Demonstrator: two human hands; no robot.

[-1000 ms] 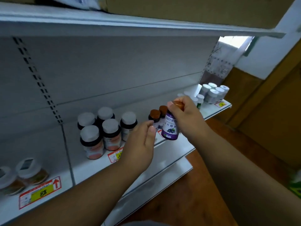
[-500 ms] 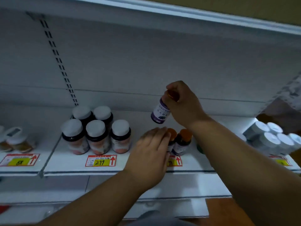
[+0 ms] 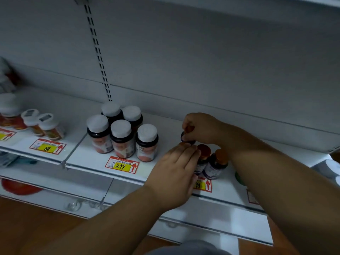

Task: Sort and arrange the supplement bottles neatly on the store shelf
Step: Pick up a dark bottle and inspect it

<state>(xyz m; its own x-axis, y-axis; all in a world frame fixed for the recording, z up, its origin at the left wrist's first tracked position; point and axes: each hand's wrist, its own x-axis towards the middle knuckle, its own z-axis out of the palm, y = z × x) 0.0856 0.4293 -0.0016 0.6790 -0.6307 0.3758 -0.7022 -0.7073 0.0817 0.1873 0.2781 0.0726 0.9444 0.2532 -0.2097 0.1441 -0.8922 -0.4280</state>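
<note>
My right hand (image 3: 202, 128) grips a small purple-labelled bottle with an orange cap (image 3: 184, 136) from above, low over the white shelf (image 3: 88, 157), behind two like bottles. Those two orange-capped bottles (image 3: 214, 162) stand upright at the shelf front. My left hand (image 3: 174, 173) lies with straight fingers against the left one, hiding most of it. Left of my hands stands a cluster of several dark bottles with white caps (image 3: 121, 131).
Further left on the shelf are white-capped bottles with orange contents (image 3: 44, 124). Price tags (image 3: 121, 164) line the front edge. Grey-white tubs (image 3: 329, 168) sit at the far right edge. A lower shelf (image 3: 211, 216) juts out beneath, above a wooden floor.
My right hand has brought the purple-labelled bottle down from above the shelf to just behind the two standing bottles. My left hand stays against them. The camera view has shifted rightwards.
</note>
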